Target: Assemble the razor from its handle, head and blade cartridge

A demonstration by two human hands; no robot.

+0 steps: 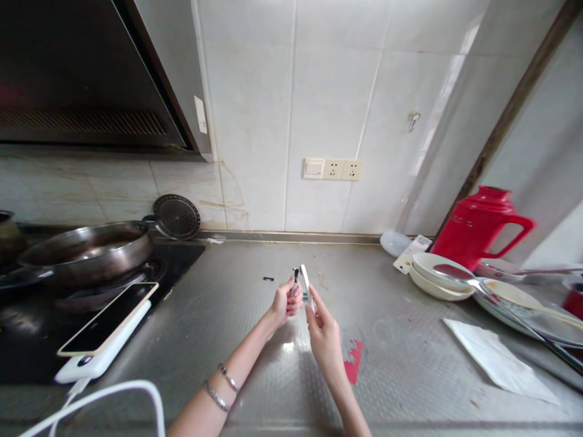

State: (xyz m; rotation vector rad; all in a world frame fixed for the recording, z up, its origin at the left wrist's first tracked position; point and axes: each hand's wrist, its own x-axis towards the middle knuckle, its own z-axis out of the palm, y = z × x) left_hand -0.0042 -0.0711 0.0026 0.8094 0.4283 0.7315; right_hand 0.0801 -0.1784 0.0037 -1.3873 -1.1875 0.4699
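Observation:
My left hand (286, 301) is closed in a pinch on a small dark, thin object (296, 277) that sticks up from the fingers. My right hand (322, 331) is closed on a slim white object (305, 281), held upright right beside the dark one. Both hands meet over the middle of the steel counter (255, 315). I cannot make out exactly what the two small objects are. Two bracelets (221, 387) sit on my left wrist.
A phone (109, 317) lies on a white power bank (98, 358) with a white cable at the left, beside a wok (86, 249) on the stove. Stacked bowls (439, 276), plates, a ladle and a red thermos jug (476, 227) stand at the right. A white paper (496, 361) lies near them.

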